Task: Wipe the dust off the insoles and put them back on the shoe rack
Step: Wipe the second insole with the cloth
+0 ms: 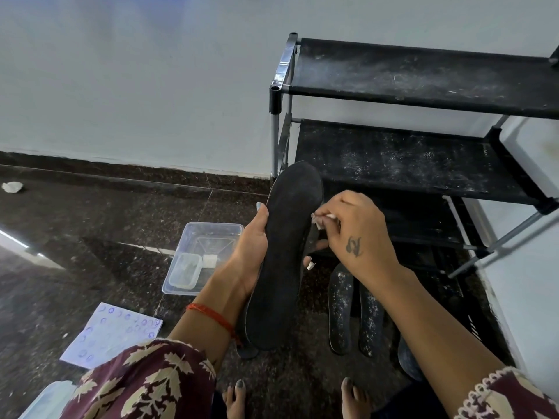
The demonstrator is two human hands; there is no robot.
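Beside rack (423,158) — dusty insoles (355,309), tub (208,234)

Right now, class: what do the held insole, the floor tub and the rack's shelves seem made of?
Insole: matte dark foam or felt, probably; it looks thin.
Tub: clear glossy plastic; the floor shows through.
Rack shelves: black fabric-like sheet, dusty, on shiny metal tubes.
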